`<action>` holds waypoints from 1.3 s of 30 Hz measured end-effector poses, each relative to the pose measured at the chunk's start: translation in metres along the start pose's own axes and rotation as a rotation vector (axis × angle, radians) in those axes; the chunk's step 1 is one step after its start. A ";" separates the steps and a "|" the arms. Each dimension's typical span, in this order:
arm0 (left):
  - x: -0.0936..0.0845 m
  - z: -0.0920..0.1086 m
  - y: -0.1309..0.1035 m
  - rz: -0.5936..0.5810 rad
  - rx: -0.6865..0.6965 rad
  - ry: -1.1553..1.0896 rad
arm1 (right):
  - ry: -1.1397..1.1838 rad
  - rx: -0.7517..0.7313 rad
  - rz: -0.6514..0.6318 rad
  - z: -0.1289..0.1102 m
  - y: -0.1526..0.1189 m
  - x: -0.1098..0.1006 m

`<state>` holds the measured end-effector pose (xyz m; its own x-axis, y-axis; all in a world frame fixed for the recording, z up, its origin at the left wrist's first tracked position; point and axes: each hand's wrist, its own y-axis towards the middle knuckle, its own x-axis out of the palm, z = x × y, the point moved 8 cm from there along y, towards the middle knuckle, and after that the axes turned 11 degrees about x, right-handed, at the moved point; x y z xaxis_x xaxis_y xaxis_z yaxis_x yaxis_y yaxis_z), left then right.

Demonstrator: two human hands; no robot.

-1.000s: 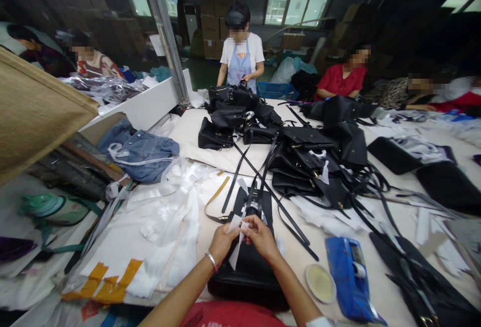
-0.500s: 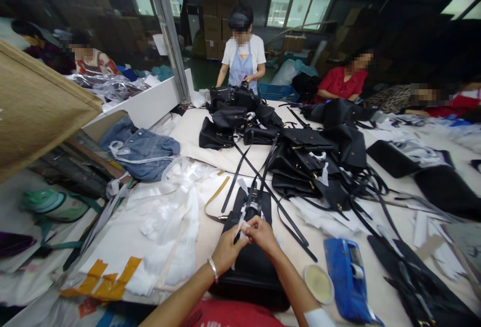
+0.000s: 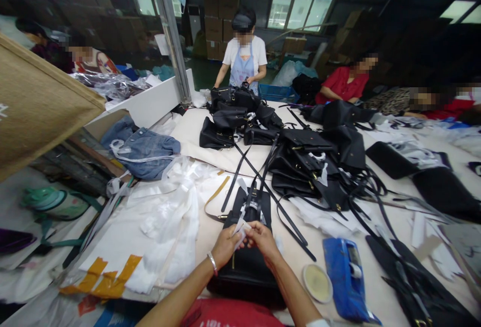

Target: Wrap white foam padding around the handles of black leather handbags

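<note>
A black bag (image 3: 250, 272) lies on the table in front of me, its straps running up and away. Over its middle, my left hand (image 3: 226, 244) pinches a white strip (image 3: 240, 226). Close on the right, my right hand (image 3: 262, 239) has its fingers pressed together at the other side of the same strip. The fingertips of both hands nearly meet. A brass-coloured zip shows on the bag below the fingers.
Black bags (image 3: 311, 166) are piled ahead and right. A blue tape dispenser (image 3: 343, 277) and a round tub (image 3: 317, 283) sit at the right. White wrapping sheets (image 3: 165, 226) and a denim bag (image 3: 145, 151) lie left. A person in an apron (image 3: 243, 63) stands across the table.
Both hands have turned slightly, and the white strip between them now shows wider. The right forearm has shifted a little, and more of the bag's zip is uncovered.
</note>
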<state>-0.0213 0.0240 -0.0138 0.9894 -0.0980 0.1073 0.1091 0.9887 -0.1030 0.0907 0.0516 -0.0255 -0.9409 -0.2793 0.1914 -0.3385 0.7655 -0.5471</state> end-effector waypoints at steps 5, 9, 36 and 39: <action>0.002 0.010 -0.002 0.018 0.072 0.122 | -0.086 -0.031 0.157 -0.006 0.001 -0.007; 0.002 0.020 -0.009 0.114 0.161 0.226 | -0.030 0.011 0.216 0.002 -0.001 -0.010; 0.020 0.017 -0.006 -0.086 -0.129 -0.027 | 0.035 -0.134 0.253 0.018 -0.013 -0.016; 0.028 0.011 -0.002 -0.124 -0.167 -0.024 | -0.013 -0.156 0.265 0.021 -0.015 -0.015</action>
<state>0.0054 0.0205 0.0003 0.9652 -0.2127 0.1524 0.2458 0.9365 -0.2501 0.1101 0.0320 -0.0370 -0.9967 -0.0647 0.0481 -0.0794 0.8922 -0.4445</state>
